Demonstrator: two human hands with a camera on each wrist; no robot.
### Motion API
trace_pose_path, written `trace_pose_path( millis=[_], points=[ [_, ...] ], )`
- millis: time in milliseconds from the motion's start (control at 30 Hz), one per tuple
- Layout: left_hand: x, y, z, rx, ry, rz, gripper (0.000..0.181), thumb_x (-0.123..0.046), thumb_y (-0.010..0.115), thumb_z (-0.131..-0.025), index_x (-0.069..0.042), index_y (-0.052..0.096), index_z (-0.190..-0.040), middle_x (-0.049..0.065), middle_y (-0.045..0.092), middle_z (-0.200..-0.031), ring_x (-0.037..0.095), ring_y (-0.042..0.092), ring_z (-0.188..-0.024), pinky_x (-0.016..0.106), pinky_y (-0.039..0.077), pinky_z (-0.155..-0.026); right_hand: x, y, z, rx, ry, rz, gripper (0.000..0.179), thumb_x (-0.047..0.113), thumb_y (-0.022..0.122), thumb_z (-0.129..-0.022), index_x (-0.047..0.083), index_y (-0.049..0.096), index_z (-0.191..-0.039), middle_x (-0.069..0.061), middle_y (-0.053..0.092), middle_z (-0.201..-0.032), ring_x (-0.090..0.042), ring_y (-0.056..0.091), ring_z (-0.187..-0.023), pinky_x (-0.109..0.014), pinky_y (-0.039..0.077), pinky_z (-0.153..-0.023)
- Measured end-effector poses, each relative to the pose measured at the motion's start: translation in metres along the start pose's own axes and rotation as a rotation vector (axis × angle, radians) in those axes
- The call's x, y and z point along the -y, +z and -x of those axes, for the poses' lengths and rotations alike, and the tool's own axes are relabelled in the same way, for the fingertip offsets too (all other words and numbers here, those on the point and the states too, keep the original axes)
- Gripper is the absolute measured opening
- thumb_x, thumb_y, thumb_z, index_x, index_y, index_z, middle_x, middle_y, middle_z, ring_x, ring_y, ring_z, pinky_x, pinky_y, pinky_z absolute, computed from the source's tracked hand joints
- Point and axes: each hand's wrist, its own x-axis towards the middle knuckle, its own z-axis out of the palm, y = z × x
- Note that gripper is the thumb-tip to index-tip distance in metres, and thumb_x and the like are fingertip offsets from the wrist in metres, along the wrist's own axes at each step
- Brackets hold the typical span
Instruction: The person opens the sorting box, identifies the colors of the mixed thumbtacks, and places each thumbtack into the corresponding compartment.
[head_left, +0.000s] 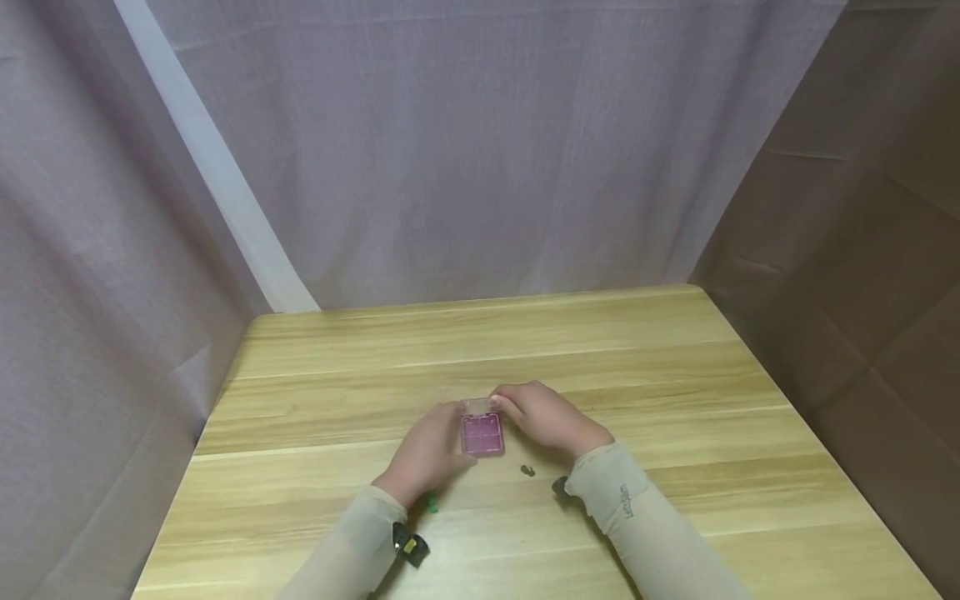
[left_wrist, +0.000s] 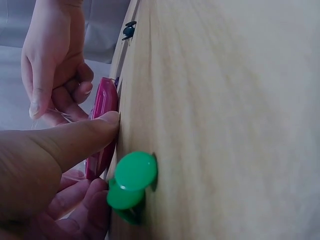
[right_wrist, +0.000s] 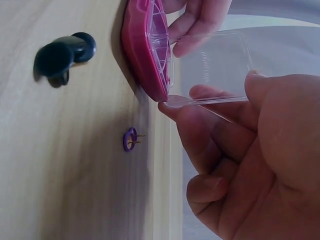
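A small pink box (head_left: pixel 482 435) with compartments lies on the table, its clear hinged lid (right_wrist: pixel 220 55) raised. Thumb on the near side and fingers on the far side, my left hand (head_left: pixel 427 450) grips the base. My right hand (head_left: pixel 546 414) pinches the edge of the lid between thumb and fingers. Green thumbtacks (left_wrist: pixel 135 172) lie close to the left wrist. Dark thumbtacks (right_wrist: pixel 62 55) are on the table near the right wrist. Beyond the box, purple thumbtacks (right_wrist: pixel 130 140) show in the right wrist view, points exposed.
The wood-grain table (head_left: pixel 337 358) spreads around both hands. Pale curtains (head_left: pixel 450 150) hang behind it and on the left, and a brown cloth (head_left: pixel 847 250) covers the right side.
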Motion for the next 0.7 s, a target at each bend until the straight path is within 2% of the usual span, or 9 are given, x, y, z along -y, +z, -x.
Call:
trace_pose_path(
  millis=[333, 467, 567, 700],
  points=[
    [0.001, 0.000, 0.000, 0.007, 0.015, -0.015, 0.090, -0.024, 0.097, -0.083, 0.000, 0.052, -0.157, 0.021, 0.060, -0.154, 0.042, 0.059, -0.139, 0.056, 0.045, -0.119, 0.000, 0.003, 0.002, -0.008, 0.033, -0.035, 0.037, 0.035, 0.049, -0.119, 0.011, 0.076, -0.128, -0.002, 0.080, -0.120, -0.027, 0.075, -0.119, -0.051, 0.055, -0.110],
    [0.001, 0.000, 0.000, 0.009, 0.013, -0.011, 0.090, -0.025, 0.097, -0.082, 0.000, 0.053, -0.156, 0.020, 0.061, -0.153, 0.041, 0.060, -0.138, 0.056, 0.046, -0.119, -0.005, 0.004, 0.003, -0.019, 0.057, -0.044, 0.037, 0.038, 0.049, -0.119, 0.016, 0.076, -0.132, 0.003, 0.079, -0.122, -0.022, 0.074, -0.120, -0.049, 0.054, -0.111],
    [0.001, -0.001, 0.000, 0.015, 0.006, -0.003, 0.092, -0.026, 0.098, -0.080, -0.001, 0.052, -0.157, 0.020, 0.060, -0.153, 0.041, 0.060, -0.139, 0.057, 0.046, -0.119, -0.012, 0.004, 0.005, -0.037, 0.102, -0.045, 0.037, 0.041, 0.049, -0.118, 0.019, 0.074, -0.135, 0.005, 0.079, -0.109, -0.018, 0.075, -0.107, -0.048, 0.055, -0.109],
    [0.001, -0.002, 0.002, 0.021, 0.006, 0.019, 0.098, -0.029, 0.099, -0.078, -0.001, 0.051, -0.158, 0.021, 0.059, -0.154, 0.042, 0.060, -0.138, 0.058, 0.046, -0.118, -0.018, 0.002, 0.011, -0.063, 0.146, -0.015, 0.037, 0.041, 0.052, -0.117, 0.019, 0.074, -0.136, 0.003, 0.079, -0.110, -0.021, 0.075, -0.107, -0.052, 0.055, -0.110]
  ],
)
